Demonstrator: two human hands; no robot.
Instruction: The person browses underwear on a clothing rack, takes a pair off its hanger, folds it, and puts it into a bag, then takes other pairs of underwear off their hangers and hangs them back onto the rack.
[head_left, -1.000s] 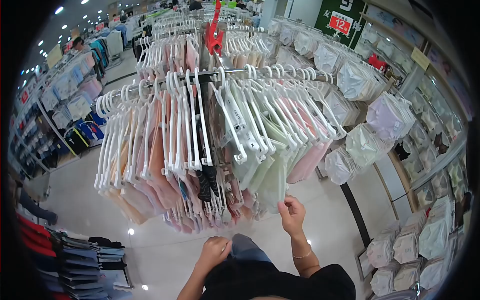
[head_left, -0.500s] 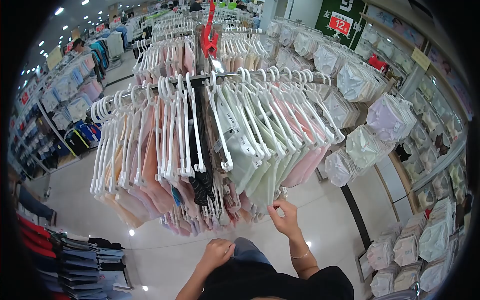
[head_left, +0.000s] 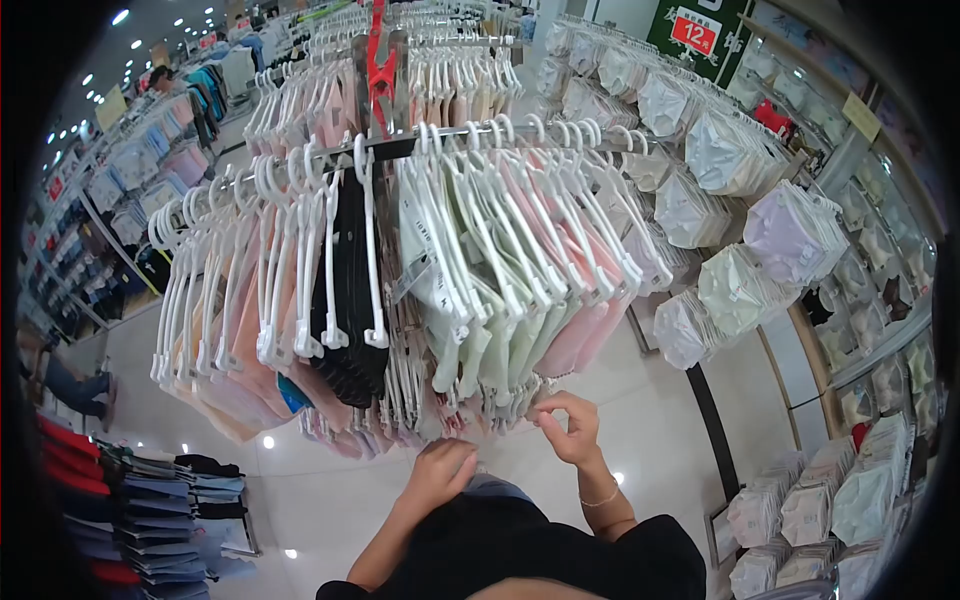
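Observation:
Garments on white hangers fill a metal rail [head_left: 395, 148]. Pale green garments [head_left: 500, 335] hang right of its middle, with pink ones [head_left: 583, 325] beyond them. Black garments [head_left: 350, 290] hang near the middle, left of the red clip [head_left: 381, 78]. Just below the green garments is my right hand [head_left: 568, 428], its thumb and forefinger slightly apart and nothing visible between them. My left hand [head_left: 440, 472] is loosely closed in front of my body, under the lower row of hanging items [head_left: 400, 400]; nothing shows in it.
Packs of underwear [head_left: 735, 290] hang on a rack at the right, more packs [head_left: 810, 510] at the lower right. Folded red and blue clothes [head_left: 155, 510] are at the lower left. A person's legs [head_left: 75, 385] show at the left edge.
My right hand has let go of the green garment's lower edge. My left hand has risen slightly. The view has shifted, and the rail sits further left. The black garments show more widely.

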